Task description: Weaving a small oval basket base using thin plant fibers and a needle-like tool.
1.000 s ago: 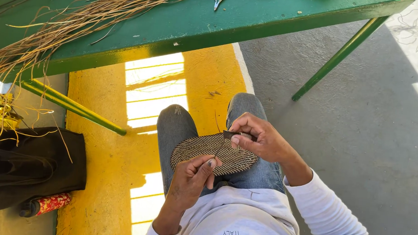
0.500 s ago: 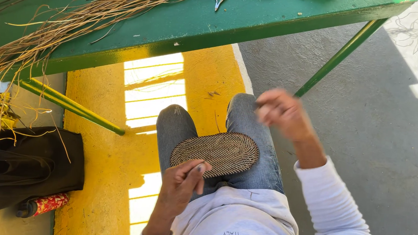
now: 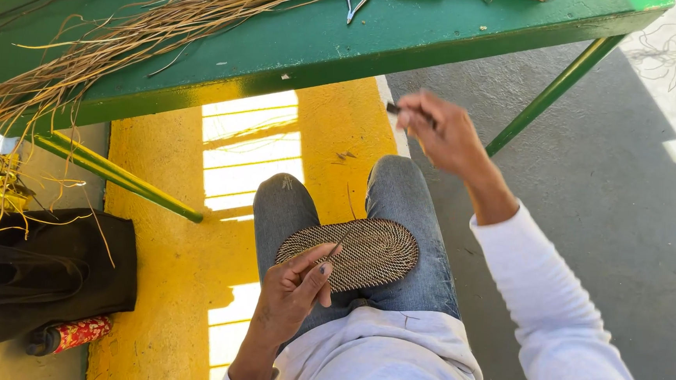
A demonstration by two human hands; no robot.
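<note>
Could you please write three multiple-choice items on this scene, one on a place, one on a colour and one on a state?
1. Where does the oval woven mat lie?
A. on the green table
B. on the person's lap
C. on the grey floor

2. What colour is the table?
A. green
B. red
C. white

3. How is the right hand placed?
A. flat on the mat
B. resting on the table
C. raised off the mat, pinching a small dark tool

Answers:
1. B, since the mat rests across the jeans at the thighs, with the left hand at its near edge.
2. A, as its top and legs are green.
3. C, because the hand is up near the table edge, clear of the mat, with fingers closed on the tool.
</note>
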